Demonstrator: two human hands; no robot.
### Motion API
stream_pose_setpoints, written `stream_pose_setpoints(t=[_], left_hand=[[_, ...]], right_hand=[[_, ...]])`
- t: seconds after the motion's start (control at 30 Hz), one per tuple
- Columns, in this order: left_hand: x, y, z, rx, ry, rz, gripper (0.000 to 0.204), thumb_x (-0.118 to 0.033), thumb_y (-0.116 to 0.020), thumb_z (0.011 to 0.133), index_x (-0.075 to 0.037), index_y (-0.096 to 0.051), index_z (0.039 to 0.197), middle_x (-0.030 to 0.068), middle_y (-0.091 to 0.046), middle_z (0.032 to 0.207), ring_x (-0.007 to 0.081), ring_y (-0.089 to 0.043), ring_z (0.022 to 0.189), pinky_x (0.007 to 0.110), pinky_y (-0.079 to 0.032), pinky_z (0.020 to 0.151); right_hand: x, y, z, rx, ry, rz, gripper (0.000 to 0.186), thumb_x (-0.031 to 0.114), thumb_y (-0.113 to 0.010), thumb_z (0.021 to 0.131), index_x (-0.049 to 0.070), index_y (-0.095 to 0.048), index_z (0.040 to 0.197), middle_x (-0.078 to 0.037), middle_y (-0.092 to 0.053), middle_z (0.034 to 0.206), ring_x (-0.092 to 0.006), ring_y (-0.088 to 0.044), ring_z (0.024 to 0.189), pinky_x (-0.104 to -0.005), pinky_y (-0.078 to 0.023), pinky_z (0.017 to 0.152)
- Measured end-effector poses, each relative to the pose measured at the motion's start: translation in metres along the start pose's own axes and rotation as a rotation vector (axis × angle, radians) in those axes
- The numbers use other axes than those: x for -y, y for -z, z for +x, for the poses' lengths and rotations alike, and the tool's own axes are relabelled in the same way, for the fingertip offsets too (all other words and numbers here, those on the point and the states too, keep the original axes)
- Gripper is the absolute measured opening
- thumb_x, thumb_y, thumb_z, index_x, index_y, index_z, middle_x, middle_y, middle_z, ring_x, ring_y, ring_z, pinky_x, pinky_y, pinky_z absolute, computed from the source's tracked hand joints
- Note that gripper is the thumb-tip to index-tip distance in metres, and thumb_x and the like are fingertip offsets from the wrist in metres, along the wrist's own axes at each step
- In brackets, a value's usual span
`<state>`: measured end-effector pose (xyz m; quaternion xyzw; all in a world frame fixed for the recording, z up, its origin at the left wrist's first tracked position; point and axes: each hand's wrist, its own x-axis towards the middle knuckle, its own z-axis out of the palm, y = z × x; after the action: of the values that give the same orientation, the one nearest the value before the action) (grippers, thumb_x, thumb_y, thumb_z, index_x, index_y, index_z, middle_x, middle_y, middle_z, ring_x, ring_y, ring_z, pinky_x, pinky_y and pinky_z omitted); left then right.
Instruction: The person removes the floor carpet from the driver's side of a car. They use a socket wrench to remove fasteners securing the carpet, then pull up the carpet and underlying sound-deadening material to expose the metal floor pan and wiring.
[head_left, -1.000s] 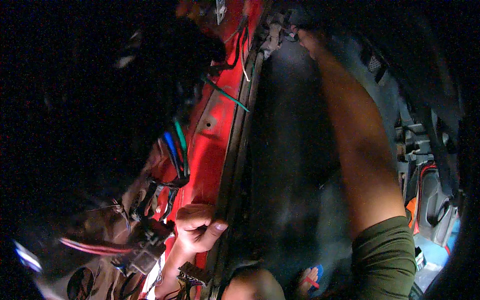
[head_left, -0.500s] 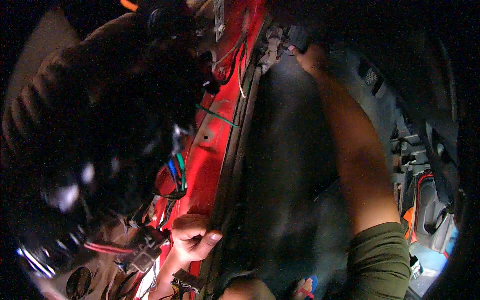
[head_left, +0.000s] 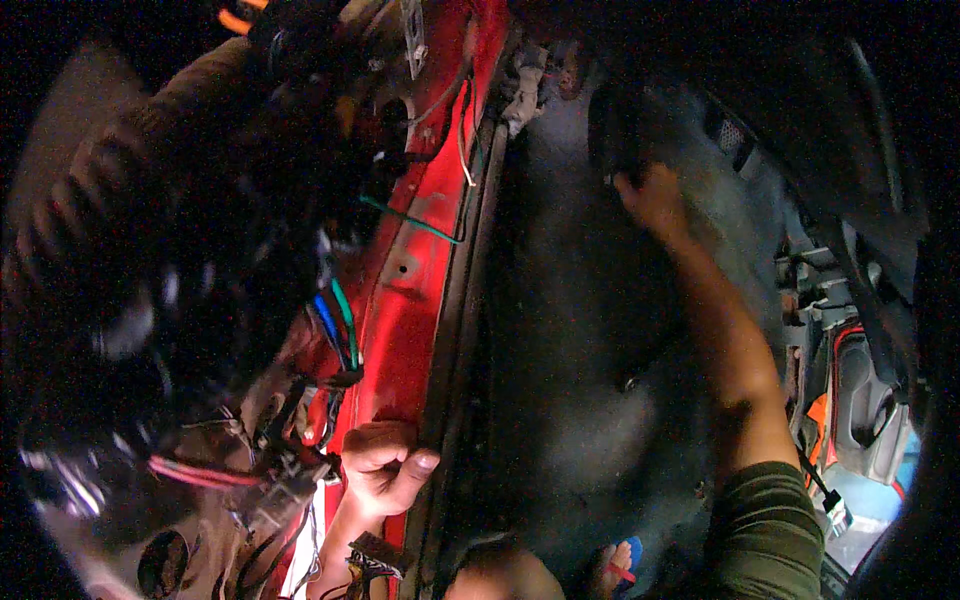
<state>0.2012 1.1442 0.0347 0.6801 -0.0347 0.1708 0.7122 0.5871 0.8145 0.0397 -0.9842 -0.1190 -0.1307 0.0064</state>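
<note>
My left hand is curled at the edge of the long red metal beam, low in the middle of the head view, beside a dark channel. My right hand reaches up over the broad dark panel, its fingers bent at a dark piece whose shape I cannot make out. Loose green, blue and white wires hang along the beam. A grey bracket or hinge assembly sits at the top, left of my right hand.
Tangled dark wiring and pink cables fill the left, with a ribbed hose. At the right stand grey moulded trim and an orange piece. Below are a bare knee and a foot in a blue sandal.
My right hand has moved down, away from the bracket at the top toward me. My left hand stays at the beam with only slight movement.
</note>
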Motion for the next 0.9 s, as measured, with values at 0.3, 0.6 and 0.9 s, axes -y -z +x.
stream_pose_setpoints(t=[0.3, 0.6, 0.9], left_hand=[[-0.004, -0.007, 0.002, -0.021, 0.051, 0.050, 0.044, -0.013, -0.073, 0.089, -0.005, -0.046, 0.055, 0.0029, -0.046, 0.050, 0.0143, -0.043, 0.044, 0.031, -0.030, 0.045], [-0.002, -0.007, -0.008, -0.131, 0.140, 0.145, 0.048, -0.018, -0.073, 0.092, -0.006, -0.041, 0.057, -0.0020, -0.038, 0.054, 0.0092, -0.033, 0.053, 0.030, -0.026, 0.050], [-0.011, -0.016, -0.004, -0.152, 0.146, 0.120, 0.044, -0.012, -0.068, 0.096, -0.006, -0.045, 0.059, -0.0071, -0.040, 0.058, 0.0053, -0.033, 0.057, 0.027, -0.026, 0.051]], right_hand=[[-0.021, 0.091, -0.136, 0.346, -0.037, 0.002, 0.066, 0.023, -0.073, 0.082, -0.001, -0.047, 0.138, -0.030, -0.069, 0.104, -0.0478, -0.066, 0.098, -0.0541, -0.054, 0.087], [0.116, 0.081, -0.157, 0.179, 0.286, 0.427, 0.055, 0.025, -0.067, 0.091, 0.013, -0.050, 0.141, -0.027, -0.061, 0.126, -0.0452, -0.060, 0.116, -0.0493, -0.050, 0.099], [0.155, 0.020, -0.113, 0.524, -0.021, 0.318, 0.046, 0.018, -0.072, 0.084, 0.007, -0.053, 0.124, -0.025, -0.064, 0.120, -0.0449, -0.062, 0.109, -0.0490, -0.051, 0.093]])
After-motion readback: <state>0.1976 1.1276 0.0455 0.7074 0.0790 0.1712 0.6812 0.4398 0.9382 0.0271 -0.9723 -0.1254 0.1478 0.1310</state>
